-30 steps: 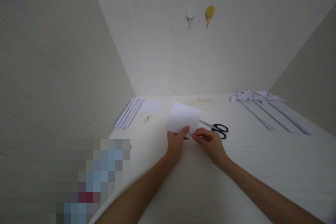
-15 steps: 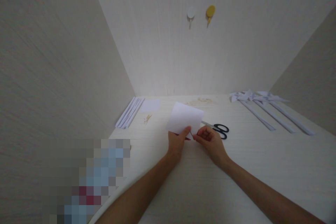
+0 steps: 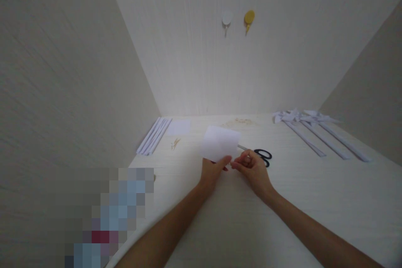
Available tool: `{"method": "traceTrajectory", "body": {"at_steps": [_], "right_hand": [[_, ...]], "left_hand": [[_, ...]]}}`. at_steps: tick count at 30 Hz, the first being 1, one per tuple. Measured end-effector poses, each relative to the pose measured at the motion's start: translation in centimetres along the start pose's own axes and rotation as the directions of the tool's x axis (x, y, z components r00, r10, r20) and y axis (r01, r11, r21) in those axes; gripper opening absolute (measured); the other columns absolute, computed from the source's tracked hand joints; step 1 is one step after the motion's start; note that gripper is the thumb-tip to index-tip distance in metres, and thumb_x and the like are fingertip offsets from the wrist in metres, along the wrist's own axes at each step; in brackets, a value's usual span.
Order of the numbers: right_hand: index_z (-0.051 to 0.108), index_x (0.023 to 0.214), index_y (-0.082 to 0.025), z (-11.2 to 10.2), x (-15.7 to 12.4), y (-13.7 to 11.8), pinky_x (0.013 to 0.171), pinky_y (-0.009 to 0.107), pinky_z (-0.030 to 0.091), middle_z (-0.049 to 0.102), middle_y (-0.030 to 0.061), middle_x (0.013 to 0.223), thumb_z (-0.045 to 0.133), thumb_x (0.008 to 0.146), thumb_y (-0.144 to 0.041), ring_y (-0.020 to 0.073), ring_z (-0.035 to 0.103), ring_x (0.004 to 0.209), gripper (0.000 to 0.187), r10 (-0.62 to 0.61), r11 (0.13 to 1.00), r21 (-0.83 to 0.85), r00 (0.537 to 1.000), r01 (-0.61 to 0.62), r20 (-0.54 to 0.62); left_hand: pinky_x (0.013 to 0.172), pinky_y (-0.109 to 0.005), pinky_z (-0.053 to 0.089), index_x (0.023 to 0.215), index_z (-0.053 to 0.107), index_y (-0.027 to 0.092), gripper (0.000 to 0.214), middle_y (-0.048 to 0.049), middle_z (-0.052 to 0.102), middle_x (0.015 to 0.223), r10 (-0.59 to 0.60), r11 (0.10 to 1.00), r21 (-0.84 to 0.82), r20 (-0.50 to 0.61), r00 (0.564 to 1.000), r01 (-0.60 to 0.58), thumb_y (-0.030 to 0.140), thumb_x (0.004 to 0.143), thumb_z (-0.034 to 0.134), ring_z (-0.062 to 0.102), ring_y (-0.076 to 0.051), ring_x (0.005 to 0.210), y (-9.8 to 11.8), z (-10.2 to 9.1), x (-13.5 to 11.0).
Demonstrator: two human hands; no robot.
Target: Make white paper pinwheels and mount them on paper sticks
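Note:
My left hand (image 3: 213,171) grips a white sheet of paper (image 3: 220,142) by its near edge, thumb on top and the other fingers underneath. The sheet is held up off the table and slants away from me. Close beside its near right corner, my right hand (image 3: 253,169) is closed in a pinch. A thin brownish stick (image 3: 230,164) shows faintly at those fingertips, mostly hidden. Scissors (image 3: 263,153) with black handles lie just behind my right hand, their blades partly covered by the paper.
Rolled white paper tubes (image 3: 154,136) lie at the left beside a flat paper square (image 3: 179,127). Several thin sticks (image 3: 176,143) rest near them. Paper pinwheels on paper sticks (image 3: 326,140) lie at the right. Two hooks, white (image 3: 226,19) and yellow (image 3: 249,17), are on the back wall.
The paper has tipped slightly lower in my left hand. The thin stick between my hands now shows less, and my left thumb has moved a little toward my right fingertips.

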State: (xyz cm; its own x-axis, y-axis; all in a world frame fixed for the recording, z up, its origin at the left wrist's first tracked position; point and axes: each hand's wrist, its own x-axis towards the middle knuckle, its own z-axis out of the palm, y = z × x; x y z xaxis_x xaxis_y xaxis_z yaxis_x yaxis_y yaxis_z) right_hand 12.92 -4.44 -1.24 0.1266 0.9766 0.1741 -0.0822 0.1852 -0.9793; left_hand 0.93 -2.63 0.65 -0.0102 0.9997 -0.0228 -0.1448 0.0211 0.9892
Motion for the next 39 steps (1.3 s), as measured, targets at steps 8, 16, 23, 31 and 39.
{"method": "traceTrajectory", "body": {"at_steps": [8, 16, 23, 31, 39], "right_hand": [[0.054, 0.071, -0.017, -4.6, 0.9, -1.2, 0.061, 0.03, 0.038, 0.057, 0.0048, 0.069, 0.049, 0.077, -0.025, 0.0177, 0.049, 0.067, 0.011, -0.429, 0.44, -0.85, 0.899, 0.291, 0.086], [0.058, 0.077, -0.017, -7.6, 2.1, -0.5, 0.062, 0.031, 0.035, 0.059, 0.007, 0.081, 0.048, 0.076, -0.033, 0.0231, 0.051, 0.077, 0.019, -0.191, 0.177, -0.975, 0.976, 0.137, 0.103], [0.056, 0.079, -0.016, -7.8, 2.3, -0.1, 0.061, 0.03, 0.035, 0.059, 0.008, 0.08, 0.049, 0.074, -0.028, 0.0226, 0.053, 0.077, 0.015, -0.096, 0.215, -0.972, 0.992, 0.097, 0.078], [0.055, 0.082, -0.014, -7.0, 1.4, -0.8, 0.061, 0.031, 0.034, 0.059, 0.0104, 0.085, 0.042, 0.078, -0.024, 0.0234, 0.056, 0.078, 0.016, 0.004, 0.112, -0.992, 0.999, 0.054, 0.054], [0.049, 0.071, -0.017, -5.4, 1.1, -2.3, 0.057, 0.026, 0.034, 0.056, 0.0055, 0.065, 0.039, 0.078, -0.031, 0.0156, 0.05, 0.061, 0.019, 0.101, 0.7, -0.712, 0.994, -0.049, 0.031]], "left_hand": [[0.04, -0.019, 0.044, 0.061, 0.059, 0.011, 0.017, -0.0009, 0.06, 0.053, -0.019, 0.993, -0.115, -0.124, 0.992, 0.004, 0.023, 0.055, 0.068, 0.054, -0.01, 0.046, -0.2, -0.6, 0.8], [0.04, -0.019, 0.043, 0.066, 0.059, 0.01, 0.021, -0.0014, 0.061, 0.054, -0.013, 0.983, -0.184, -0.158, 0.987, -0.017, 0.024, 0.054, 0.069, 0.055, -0.01, 0.046, -0.3, -1.3, 1.9], [0.041, -0.019, 0.042, 0.064, 0.059, 0.009, 0.02, -0.002, 0.061, 0.053, -0.004, 0.986, -0.164, -0.169, 0.986, -0.025, 0.026, 0.056, 0.068, 0.054, -0.01, 0.044, -0.3, -1.4, 2.1], [0.037, -0.018, 0.037, 0.059, 0.058, 0.011, 0.019, -0.0016, 0.059, 0.052, 0.042, 0.987, -0.145, -0.218, 0.975, -0.075, 0.026, 0.055, 0.068, 0.051, -0.008, 0.042, -0.7, -1.5, 2.5], [0.036, -0.018, 0.035, 0.061, 0.056, 0.011, 0.022, 0.0007, 0.057, 0.051, 0.031, 0.981, -0.174, -0.286, 0.958, -0.084, 0.025, 0.051, 0.07, 0.047, -0.007, 0.04, -0.6, -1.6, 2.6]]}}
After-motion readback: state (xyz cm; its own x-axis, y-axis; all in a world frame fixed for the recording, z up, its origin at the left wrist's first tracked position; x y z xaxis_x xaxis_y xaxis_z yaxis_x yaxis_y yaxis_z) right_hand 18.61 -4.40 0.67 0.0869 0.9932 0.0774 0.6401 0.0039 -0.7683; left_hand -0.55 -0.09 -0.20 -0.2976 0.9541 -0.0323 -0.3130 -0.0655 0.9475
